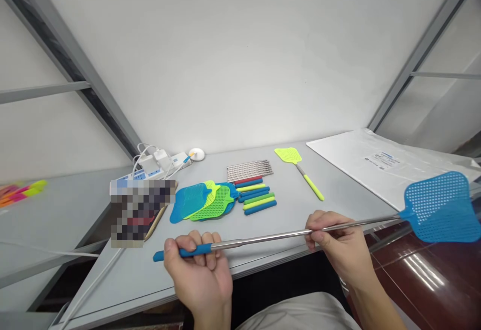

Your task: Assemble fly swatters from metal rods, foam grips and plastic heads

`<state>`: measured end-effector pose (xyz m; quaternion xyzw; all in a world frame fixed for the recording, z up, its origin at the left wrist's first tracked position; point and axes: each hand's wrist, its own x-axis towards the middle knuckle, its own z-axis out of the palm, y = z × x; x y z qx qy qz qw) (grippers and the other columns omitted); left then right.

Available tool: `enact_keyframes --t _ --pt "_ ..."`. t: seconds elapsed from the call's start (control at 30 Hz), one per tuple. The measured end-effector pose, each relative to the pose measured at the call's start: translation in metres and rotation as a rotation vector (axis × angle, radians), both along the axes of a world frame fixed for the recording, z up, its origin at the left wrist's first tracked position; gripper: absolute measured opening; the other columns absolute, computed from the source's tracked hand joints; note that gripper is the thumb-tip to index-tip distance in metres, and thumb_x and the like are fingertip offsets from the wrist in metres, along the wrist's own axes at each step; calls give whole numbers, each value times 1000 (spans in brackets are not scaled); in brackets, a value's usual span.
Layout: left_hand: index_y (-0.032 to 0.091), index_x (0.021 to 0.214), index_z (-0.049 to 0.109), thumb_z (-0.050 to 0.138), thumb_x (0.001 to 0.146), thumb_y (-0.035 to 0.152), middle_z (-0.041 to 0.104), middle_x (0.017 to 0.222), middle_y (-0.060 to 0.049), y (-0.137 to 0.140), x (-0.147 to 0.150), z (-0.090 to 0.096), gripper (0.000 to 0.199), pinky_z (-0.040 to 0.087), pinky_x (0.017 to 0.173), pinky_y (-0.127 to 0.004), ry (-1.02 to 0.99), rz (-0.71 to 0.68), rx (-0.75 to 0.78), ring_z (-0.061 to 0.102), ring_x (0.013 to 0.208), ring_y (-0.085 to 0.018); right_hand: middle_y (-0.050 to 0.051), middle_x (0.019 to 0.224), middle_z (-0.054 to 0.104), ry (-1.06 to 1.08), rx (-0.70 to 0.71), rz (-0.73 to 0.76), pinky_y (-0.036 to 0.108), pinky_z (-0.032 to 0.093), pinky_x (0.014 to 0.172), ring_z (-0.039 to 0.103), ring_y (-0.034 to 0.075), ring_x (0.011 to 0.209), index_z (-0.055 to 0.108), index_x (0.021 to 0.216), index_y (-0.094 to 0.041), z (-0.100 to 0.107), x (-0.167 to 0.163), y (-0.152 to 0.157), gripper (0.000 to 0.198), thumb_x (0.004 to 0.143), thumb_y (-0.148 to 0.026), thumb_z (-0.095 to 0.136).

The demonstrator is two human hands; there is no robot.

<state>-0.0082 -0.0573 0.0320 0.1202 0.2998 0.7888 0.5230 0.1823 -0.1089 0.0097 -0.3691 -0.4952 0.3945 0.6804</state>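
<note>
A blue fly swatter [438, 208] with an extended metal telescopic rod spans the front of the desk. My left hand [203, 275] is closed around its blue handle. My right hand [338, 247] pinches the rod nearer the mesh head, which sticks out past the desk's right side. Behind my hands lie overlapping swatter heads [191, 202] in blue, yellow and green. Beside them is a row of coloured handles [259, 202], with several metal rods [248, 170] behind. A yellow-green fly swatter [313, 187], its rod collapsed, rests farther right.
A white plastic bag [349, 162] covers the desk's right end. At the back left are a power strip [150, 175] with plugs and cables and a round white device [196, 154]. A partly blurred item [141, 219] lies at the left edge. A wall stands behind the desk [289, 224].
</note>
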Motion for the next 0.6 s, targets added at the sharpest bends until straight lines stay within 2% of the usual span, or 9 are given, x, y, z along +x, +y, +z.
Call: enact_keyframes --t 0.1,0.17,0.23,0.33,0.43,0.6 --pt "20 60 44 54 93 41 29 45 8 -9 21 -7 41 28 37 -23 -24 -162 -28 23 35 -7 2 69 68 -22 14 83 28 48 55 62 15 62 78 80 -26 0 -23 5 17 70 -14 83" --pt "19 62 48 54 94 42 29 46 8 -15 30 -11 40 30 38 -22 -15 -227 -37 25 36 -7 0 67 67 11 4 56 27 47 55 60 14 63 78 80 -28 -1 -34 8 17 69 -15 84" --pt "19 62 50 54 94 42 29 45 8 -17 30 -12 40 32 40 -21 18 -207 -17 25 37 -6 0 65 66 -30 -42 8 27 46 56 58 14 62 79 82 -27 -1 -37 10 14 72 -18 82" --pt "19 62 50 55 94 43 29 45 8 -14 23 -12 40 32 40 -21 48 -170 -5 24 37 -6 1 67 66 -118 -75 12 27 47 56 59 15 63 79 84 -26 0 -29 8 12 73 -21 80" --pt "19 62 50 55 94 44 29 45 8 -12 19 -10 40 33 40 -21 45 -173 -16 24 38 -6 2 71 67 -125 -29 -23 27 47 56 60 15 64 78 82 -27 1 -23 4 12 74 -19 80" --pt "19 61 47 53 95 43 28 46 8 -16 27 -8 42 31 39 -21 -25 -178 -14 22 37 -7 2 72 70 -77 8 -6 27 48 54 62 15 62 78 77 -27 4 -34 7 16 71 -13 81"
